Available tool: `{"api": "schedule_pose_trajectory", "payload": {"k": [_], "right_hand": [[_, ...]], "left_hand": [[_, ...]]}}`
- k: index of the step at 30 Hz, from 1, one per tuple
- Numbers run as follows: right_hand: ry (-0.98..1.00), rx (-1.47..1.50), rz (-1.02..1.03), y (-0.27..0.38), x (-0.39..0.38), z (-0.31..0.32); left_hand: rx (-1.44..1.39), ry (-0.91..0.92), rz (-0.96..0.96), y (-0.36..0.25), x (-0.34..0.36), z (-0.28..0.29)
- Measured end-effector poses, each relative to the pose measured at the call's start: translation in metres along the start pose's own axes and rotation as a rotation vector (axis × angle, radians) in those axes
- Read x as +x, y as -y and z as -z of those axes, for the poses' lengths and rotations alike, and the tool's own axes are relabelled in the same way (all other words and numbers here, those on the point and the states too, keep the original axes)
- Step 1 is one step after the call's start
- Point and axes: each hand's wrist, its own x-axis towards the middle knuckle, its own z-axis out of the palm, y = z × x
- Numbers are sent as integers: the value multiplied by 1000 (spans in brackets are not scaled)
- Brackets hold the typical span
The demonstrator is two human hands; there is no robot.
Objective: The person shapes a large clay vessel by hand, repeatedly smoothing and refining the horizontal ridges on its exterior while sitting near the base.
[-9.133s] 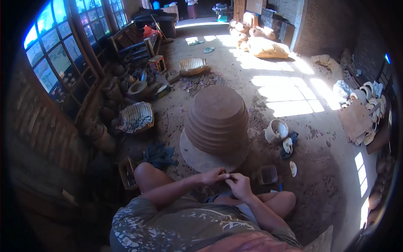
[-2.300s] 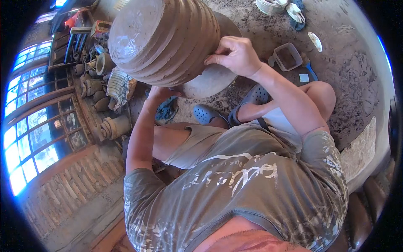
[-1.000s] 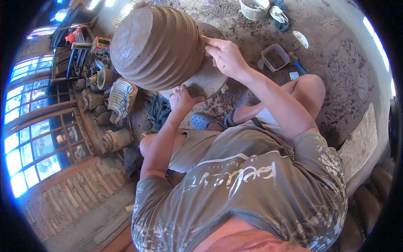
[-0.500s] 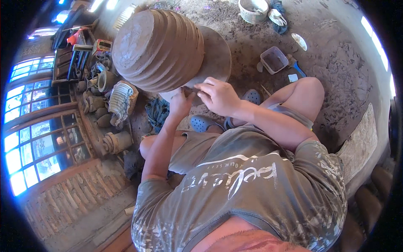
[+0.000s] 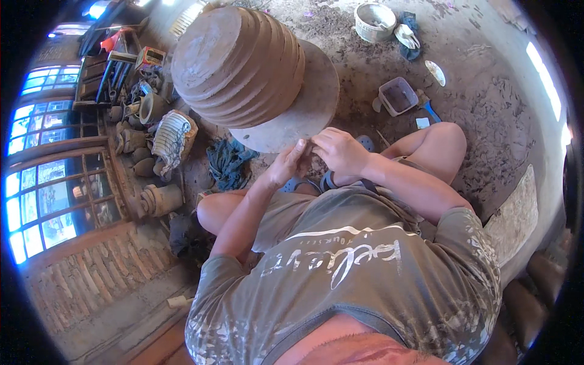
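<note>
A large clay pot (image 5: 240,67) with ridged, coil-like walls stands on a round, clay-smeared board (image 5: 322,91). Just on the near side of the board, my two hands meet above my crossed legs. My left hand (image 5: 286,164) has its thumb raised and its fingers curled inward. My right hand (image 5: 342,150) is closed, its fingertips pinched against the left ones. Between them a small dark bit shows, too hidden by the fingers to name. Neither hand touches the pot.
On the left lie a dark cloth (image 5: 228,161), a ribbed bundle (image 5: 174,140) and several small pots by the windows. To the right are a square plastic tub (image 5: 398,96), a blue-handled brush (image 5: 431,111) and wet clay on the floor. A round bucket (image 5: 374,23) stands farther off.
Both hands have drawn back from the pot's near lower side toward my body, staying together. More of the round board now shows. The pot looks shifted slightly right as the view moved.
</note>
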Motion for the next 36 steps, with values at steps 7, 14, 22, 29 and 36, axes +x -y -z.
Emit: {"api": "schedule_pose_trajectory", "payload": {"k": [7, 14, 22, 29, 36], "right_hand": [[40, 113, -154, -9, -7, -2], [-242, 107, -212, 17, 7, 17], [-321, -76, 109, 22, 62, 42], [-294, -339, 415, 24, 100, 38], [-196, -500, 601, 25, 118, 36]], "left_hand": [[-50, 81, 149, -6, 11, 0], [562, -353, -398, 27, 25, 18], [1181, -547, -167, 13, 22, 3], [1099, -499, 0, 5, 25, 17], [1196, -524, 42, 3, 23, 21]]}}
